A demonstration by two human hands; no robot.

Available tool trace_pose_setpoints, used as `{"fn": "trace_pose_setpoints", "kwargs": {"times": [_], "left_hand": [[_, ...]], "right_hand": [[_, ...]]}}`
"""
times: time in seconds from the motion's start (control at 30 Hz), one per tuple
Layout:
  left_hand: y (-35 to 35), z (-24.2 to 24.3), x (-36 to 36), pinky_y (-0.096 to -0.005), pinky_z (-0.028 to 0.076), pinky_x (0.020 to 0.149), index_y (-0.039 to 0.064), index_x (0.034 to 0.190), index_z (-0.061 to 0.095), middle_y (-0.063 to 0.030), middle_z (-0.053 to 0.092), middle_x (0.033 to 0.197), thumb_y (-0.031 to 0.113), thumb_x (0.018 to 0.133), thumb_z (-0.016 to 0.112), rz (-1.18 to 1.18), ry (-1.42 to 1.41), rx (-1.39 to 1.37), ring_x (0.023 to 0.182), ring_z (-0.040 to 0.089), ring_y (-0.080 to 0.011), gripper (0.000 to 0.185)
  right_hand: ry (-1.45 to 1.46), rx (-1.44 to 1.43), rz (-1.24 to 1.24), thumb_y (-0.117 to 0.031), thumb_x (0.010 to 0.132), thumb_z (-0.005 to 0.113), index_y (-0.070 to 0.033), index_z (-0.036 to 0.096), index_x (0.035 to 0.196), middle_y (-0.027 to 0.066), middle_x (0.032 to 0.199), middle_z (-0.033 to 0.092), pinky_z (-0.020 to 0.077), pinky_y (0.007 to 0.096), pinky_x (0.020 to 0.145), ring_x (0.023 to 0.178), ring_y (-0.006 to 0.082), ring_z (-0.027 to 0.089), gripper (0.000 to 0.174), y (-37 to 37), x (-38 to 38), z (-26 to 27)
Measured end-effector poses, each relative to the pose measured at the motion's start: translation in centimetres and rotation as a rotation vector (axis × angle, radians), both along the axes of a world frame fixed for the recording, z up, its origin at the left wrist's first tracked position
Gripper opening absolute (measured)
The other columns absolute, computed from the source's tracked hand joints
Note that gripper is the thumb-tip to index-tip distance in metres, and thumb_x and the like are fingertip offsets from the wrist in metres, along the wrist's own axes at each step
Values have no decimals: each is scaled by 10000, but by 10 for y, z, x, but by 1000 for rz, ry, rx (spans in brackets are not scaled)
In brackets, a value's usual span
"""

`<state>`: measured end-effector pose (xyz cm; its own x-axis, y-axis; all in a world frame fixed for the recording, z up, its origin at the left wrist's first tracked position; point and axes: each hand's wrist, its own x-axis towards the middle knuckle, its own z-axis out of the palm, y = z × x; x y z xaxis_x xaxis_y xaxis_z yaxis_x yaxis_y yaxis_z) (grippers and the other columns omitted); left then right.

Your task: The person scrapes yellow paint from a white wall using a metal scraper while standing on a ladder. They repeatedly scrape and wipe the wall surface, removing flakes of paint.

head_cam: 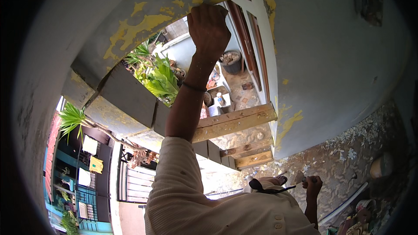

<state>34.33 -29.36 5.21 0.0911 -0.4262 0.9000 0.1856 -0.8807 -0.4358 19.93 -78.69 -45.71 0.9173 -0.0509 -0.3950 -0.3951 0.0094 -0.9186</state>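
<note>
My left hand (209, 27) is raised with its fingers curled, up against the lower edge of a grey painted beam (98, 36). Ragged patches of yellow paint (143, 26) show along that edge where the grey coat is gone. The fingertips face away from me, so whether they hold anything is hidden. Low on the right, my right hand (313, 184) grips a small scraper (299, 177), its blade pointing left. A black strap (271, 190) hangs across the front of my cream ribbed shirt (235, 215).
Wooden planks (235, 122) span the opening below my arm. A grey wall (326, 71) stands to the right. Paint flakes (352, 137) litter the patterned floor. Beyond are a plant pot (231, 62), leafy plants (163, 78) and a block ledge (127, 91). A pale pole (344, 202) lies lower right.
</note>
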Motion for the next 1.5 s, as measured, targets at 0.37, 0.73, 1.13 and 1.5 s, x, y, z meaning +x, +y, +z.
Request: {"fn": "trace_pose_setpoints", "kwargs": {"times": [0.37,0.73,1.13,1.5], "left_hand": [[28,11,-21,-447,473,898,192,1265,767,-43,676,1211,268,942,786,171,-226,34,1061,600,-281,333],[43,25,-32,-417,476,845,250,1005,791,71,699,984,168,836,844,43,-132,102,989,655,-223,196],[46,42,-32,-461,503,823,143,963,665,-55,661,963,67,862,737,170,-19,207,932,634,-321,146],[53,41,-27,-457,444,774,83,959,625,-83,618,973,123,863,707,211,14,253,904,587,-308,132]], "right_hand": [[-19,-59,-9,-66,942,719,-2,604,964,106,825,692,597,317,525,629,205,734,133,-15,-1,-8],[-31,-25,34,-79,934,722,-14,600,951,77,808,661,585,306,527,636,183,709,139,-7,20,-10],[-2,-41,45,-71,917,744,-21,601,952,70,821,660,577,303,524,635,175,709,156,-8,20,-14],[-2,-35,33,-77,925,734,-22,612,952,73,802,674,564,296,520,620,167,697,136,-7,17,-11]]}}
